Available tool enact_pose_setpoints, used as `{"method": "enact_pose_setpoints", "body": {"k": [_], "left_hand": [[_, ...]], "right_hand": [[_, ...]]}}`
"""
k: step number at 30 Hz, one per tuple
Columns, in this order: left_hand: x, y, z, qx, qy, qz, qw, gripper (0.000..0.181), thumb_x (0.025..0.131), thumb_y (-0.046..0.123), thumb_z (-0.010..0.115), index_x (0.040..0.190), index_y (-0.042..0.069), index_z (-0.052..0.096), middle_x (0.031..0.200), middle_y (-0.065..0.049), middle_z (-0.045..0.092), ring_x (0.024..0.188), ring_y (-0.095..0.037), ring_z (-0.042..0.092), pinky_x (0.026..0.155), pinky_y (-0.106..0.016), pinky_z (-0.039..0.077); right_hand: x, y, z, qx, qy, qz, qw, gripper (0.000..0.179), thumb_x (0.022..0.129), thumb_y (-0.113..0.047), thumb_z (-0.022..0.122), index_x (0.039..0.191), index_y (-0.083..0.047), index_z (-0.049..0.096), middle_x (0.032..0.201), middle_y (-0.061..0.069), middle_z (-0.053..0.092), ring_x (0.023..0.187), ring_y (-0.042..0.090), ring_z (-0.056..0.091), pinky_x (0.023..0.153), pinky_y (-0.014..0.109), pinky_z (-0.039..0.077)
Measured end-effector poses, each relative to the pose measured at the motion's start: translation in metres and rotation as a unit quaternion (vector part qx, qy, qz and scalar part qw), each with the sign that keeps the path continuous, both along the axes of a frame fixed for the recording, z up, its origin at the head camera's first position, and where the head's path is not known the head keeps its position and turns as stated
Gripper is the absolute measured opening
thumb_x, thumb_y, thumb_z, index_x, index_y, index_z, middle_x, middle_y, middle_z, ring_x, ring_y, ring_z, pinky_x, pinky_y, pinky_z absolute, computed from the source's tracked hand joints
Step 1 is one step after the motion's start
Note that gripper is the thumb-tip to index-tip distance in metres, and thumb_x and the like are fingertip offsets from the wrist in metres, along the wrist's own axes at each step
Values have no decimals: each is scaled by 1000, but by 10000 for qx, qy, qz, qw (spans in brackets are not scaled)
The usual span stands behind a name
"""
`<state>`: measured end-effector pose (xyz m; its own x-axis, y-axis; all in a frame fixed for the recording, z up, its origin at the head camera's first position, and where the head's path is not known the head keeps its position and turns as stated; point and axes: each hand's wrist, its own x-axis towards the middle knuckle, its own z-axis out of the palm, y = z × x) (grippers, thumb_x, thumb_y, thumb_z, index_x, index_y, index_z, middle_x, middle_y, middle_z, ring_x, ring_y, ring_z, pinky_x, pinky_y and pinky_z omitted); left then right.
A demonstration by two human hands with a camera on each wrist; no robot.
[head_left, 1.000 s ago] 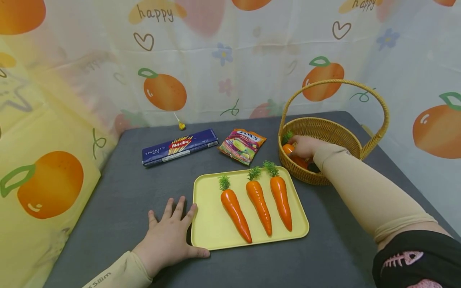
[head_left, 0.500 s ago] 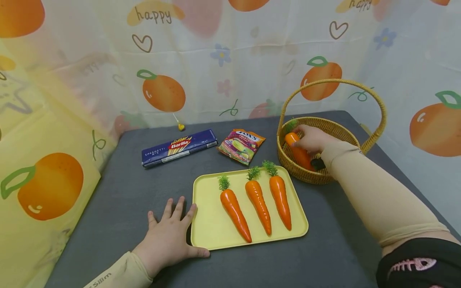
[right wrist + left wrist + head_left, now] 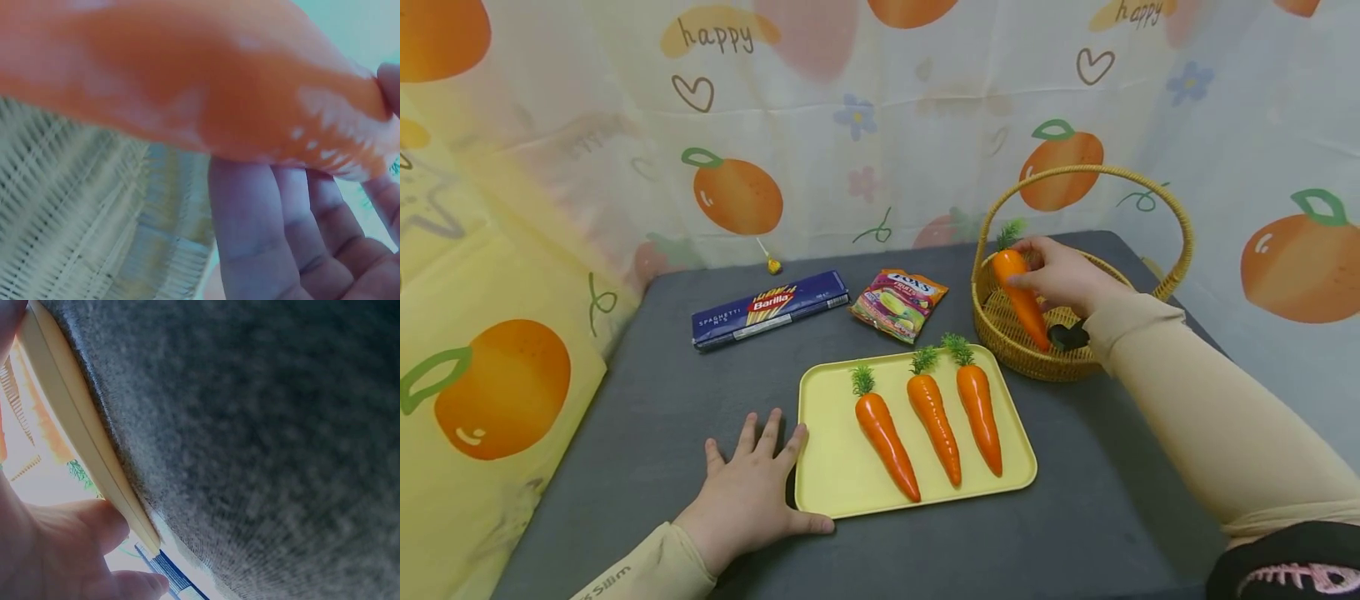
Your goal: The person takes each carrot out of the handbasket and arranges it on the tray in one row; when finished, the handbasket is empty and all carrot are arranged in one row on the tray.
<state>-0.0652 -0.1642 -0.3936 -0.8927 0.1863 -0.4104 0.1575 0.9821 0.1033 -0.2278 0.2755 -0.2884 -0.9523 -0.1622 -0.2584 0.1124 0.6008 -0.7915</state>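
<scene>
My right hand (image 3: 1063,271) pinches a carrot (image 3: 1018,292) near its leafy end, inside the wicker basket (image 3: 1045,367). The carrot tilts, green top up at the basket's left rim and tip low. In the right wrist view the carrot (image 3: 187,81) runs across the frame, fingers (image 3: 247,219) beneath it. My left hand (image 3: 748,492) lies with spread fingers at the left edge of the yellow tray (image 3: 827,442); the left wrist view shows fingertips on the tray's rim (image 3: 75,419). On the tray lie a left carrot (image 3: 887,446), a middle carrot (image 3: 935,429) and a right carrot (image 3: 980,419).
Behind the tray are a blue Barilla spaghetti box (image 3: 770,310) and a Fox's candy bag (image 3: 898,304). A yellow lollipop (image 3: 773,265) lies by the table's back edge. The basket's tall handle (image 3: 1086,169) arches above the right hand. A printed curtain (image 3: 925,150) hangs behind the grey table (image 3: 647,375).
My right hand has raised the carrot in the basket, its leafy top now above the rim, and has shifted slightly to the right. The left hand stays at the tray.
</scene>
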Motion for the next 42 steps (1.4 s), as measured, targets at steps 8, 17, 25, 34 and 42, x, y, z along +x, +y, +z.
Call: {"method": "enact_pose_setpoints", "body": {"k": [8,17,25,34,42], "left_hand": [[0,-3,0,0,13,14,10000,145,61,106,69,175,22,38,182,-26,20,166,-62,10,111,-98,2],[0,-4,1,97,91,-24,9999,144,62,106,69,174,22,38,182,-26,20,166,-61,12,111,-98,4],[0,-3,1,127,123,-66,9998,144,62,106,68,175,23,37,183,-25,20,166,-60,11,111,-98,4],[2,-3,2,129,256,-135,9995,142,63,105,69,174,21,40,181,-27,24,165,-61,16,110,-99,7],[4,-3,1,63,254,-123,9996,142,63,106,68,174,22,39,181,-26,25,165,-62,15,109,-99,7]], "right_hand": [[20,-22,15,-647,127,-6,9978,69,114,-24,65,171,-11,29,148,22,52,118,32,65,84,38,62],[50,-80,9,-1692,-199,210,9852,61,114,-16,63,165,-10,32,142,22,56,113,28,68,80,35,64],[71,-136,-12,-2100,-751,281,9744,60,111,-16,69,162,-13,38,137,20,59,103,28,67,79,39,64],[90,-195,-43,-1841,-1150,514,9748,55,107,-18,77,154,-15,49,121,18,66,92,29,73,74,42,67],[104,-231,-63,-848,-1045,525,9895,55,100,-24,86,146,-15,57,105,13,68,80,24,69,71,36,66]]}}
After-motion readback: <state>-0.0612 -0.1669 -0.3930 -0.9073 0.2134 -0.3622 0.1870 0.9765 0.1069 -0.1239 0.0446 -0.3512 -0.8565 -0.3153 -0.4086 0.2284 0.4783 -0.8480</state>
